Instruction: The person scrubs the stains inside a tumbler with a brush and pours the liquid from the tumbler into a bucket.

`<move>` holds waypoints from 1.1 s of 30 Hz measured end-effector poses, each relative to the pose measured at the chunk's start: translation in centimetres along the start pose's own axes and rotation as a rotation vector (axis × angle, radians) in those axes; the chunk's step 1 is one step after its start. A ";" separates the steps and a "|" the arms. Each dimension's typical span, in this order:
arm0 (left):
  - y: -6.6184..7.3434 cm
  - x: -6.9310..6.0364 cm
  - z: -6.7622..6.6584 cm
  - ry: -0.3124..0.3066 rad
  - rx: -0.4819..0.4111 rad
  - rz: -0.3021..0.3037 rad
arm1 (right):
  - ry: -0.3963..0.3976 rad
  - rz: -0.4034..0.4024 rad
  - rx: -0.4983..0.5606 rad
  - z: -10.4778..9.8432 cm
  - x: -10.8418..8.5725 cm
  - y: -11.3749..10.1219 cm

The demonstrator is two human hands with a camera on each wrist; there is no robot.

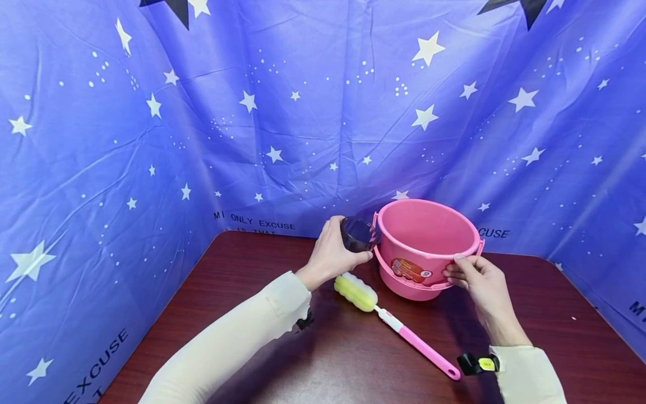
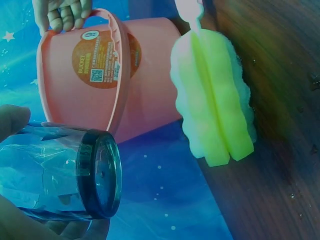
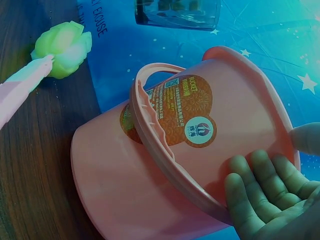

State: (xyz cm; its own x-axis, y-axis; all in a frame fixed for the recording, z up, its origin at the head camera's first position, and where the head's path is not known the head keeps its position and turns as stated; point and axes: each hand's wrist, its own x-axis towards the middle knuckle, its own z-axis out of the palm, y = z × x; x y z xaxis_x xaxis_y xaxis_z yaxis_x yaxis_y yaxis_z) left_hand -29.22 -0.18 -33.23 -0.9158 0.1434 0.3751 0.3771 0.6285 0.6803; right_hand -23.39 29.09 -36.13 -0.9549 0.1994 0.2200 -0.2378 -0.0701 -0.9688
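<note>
My left hand (image 1: 333, 251) grips a dark, see-through glass cup (image 1: 357, 234) just left of the bucket's rim, above the table. In the left wrist view the glass (image 2: 60, 172) lies sideways between thumb and fingers, its thick base toward the camera. A pink bucket (image 1: 426, 227) with an orange label stands tilted a little at the back. My right hand (image 1: 479, 280) holds its right front rim, thumb at the edge and fingers against the outer wall. The bucket's handle (image 3: 160, 145) hangs down across its front. Beneath both hands lies a sponge bottle brush (image 1: 355, 292) with a pink handle.
The dark red wooden table (image 1: 323, 359) carries these things. A blue cloth (image 1: 303, 112) with white stars hangs behind it and on both sides, close behind the bucket. Small droplets show on the wood in the left wrist view.
</note>
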 end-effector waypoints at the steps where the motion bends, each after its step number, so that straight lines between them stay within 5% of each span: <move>1: -0.1 -0.1 -0.1 0.000 0.000 -0.002 | -0.001 -0.001 -0.001 0.0 0.0 0.0; 33: -2.5 -2.3 -0.9 0.033 -0.100 -0.012 | -0.006 -0.040 -0.002 -0.3 0.4 0.8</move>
State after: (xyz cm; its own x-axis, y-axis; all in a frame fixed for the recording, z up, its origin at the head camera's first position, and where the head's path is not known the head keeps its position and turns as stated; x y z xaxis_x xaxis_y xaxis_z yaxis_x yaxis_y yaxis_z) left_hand -27.95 -2.76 -35.22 -0.9157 0.1099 0.3865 0.3799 0.5502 0.7436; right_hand -23.90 29.41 -36.85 -0.9456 0.1959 0.2597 -0.2760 -0.0601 -0.9593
